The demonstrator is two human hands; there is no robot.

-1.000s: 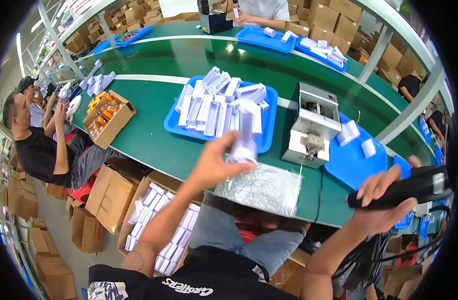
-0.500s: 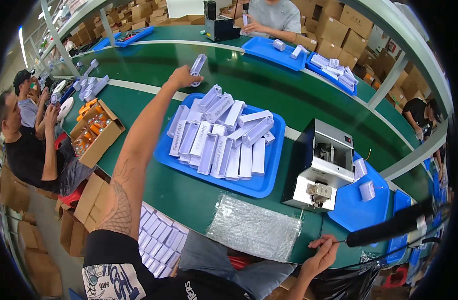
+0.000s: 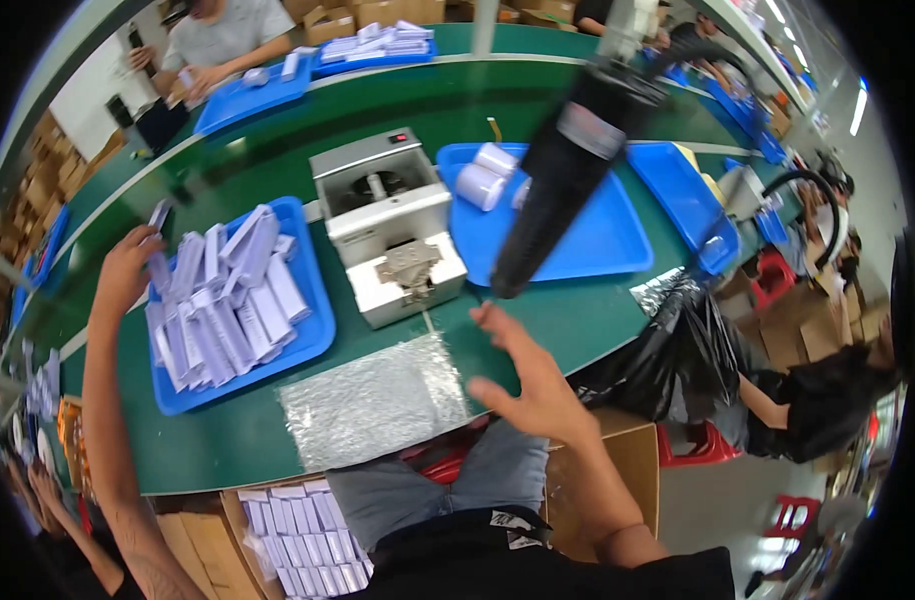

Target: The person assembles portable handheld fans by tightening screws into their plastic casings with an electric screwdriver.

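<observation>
My left hand [image 3: 130,268] is closed around a white plastic housing [image 3: 160,214] at the left side of a blue tray [image 3: 321,325]. Heaped in that tray are several long white plastic housings [image 3: 228,300]. My right hand [image 3: 533,385] holds nothing; its fingers are apart, with the fingertips just below the tip of a black hanging electric screwdriver [image 3: 558,180]. Between the trays stands a silver box-shaped machine [image 3: 393,225] with an open top. A sheet of bubble wrap [image 3: 378,400] lies on the green table in front of it.
To the right, a blue tray [image 3: 603,245] holds white cylindrical parts [image 3: 481,187], partly behind the screwdriver. A black plastic bag [image 3: 668,350] hangs at the table's right edge. Below the table, a carton holds rows of white housings [image 3: 308,540]. A co-worker [image 3: 228,40] sits across the belt.
My view has swung to the right. The left hand has drawn back to the tray with its housing. My right hand has come off the screwdriver's tip area and spread its fingers; the screwdriver hangs more upright.
</observation>
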